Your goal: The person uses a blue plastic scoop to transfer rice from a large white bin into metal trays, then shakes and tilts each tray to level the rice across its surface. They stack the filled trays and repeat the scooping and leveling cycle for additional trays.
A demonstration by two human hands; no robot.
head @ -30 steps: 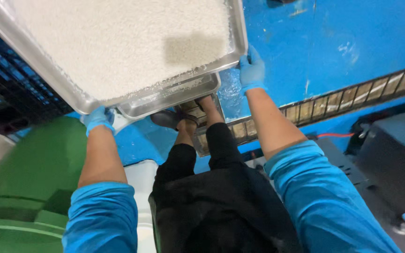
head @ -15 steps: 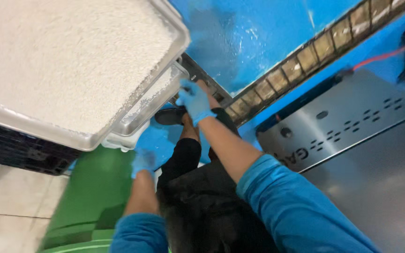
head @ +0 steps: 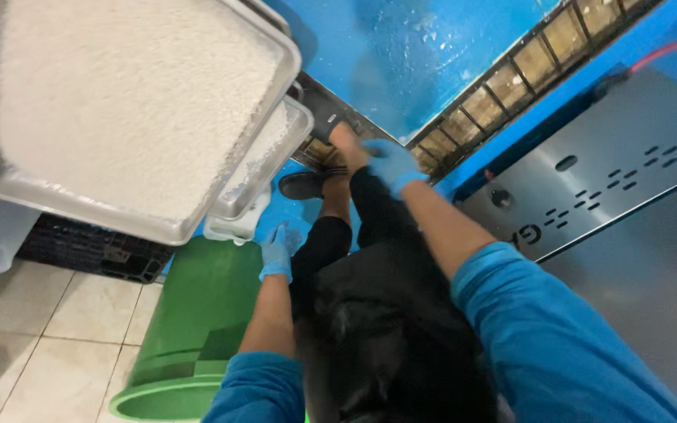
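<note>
- The big metal tray (head: pixel 119 117), heaped with white grains, sits up and to the left of both your hands, touched by neither.
- The green bin (head: pixel 190 329) stands just left of your left hand.
- The smaller tray (head: pixel 264 168) lies under the big one, just above your left hand.
- Your right hand (head: pixel 389 164), blue-gloved and blurred, hangs free; I cannot tell its grip.
- Your left hand (head: pixel 278 249), gloved, fingers loosely curled, holds nothing.
</note>
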